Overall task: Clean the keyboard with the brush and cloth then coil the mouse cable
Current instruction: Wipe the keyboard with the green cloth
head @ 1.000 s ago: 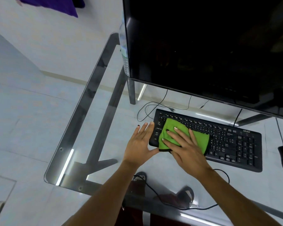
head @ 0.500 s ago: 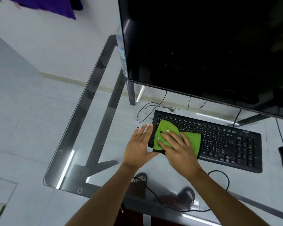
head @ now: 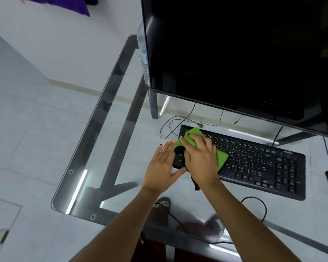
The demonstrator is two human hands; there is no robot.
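Pressing the cloth (head: 193,136), the right hand (head: 201,160) hides keys on the keyboard (head: 254,162).

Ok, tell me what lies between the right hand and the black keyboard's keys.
A bunched green cloth lies there: the right hand presses it onto the left end of the black keyboard, as the head view shows.
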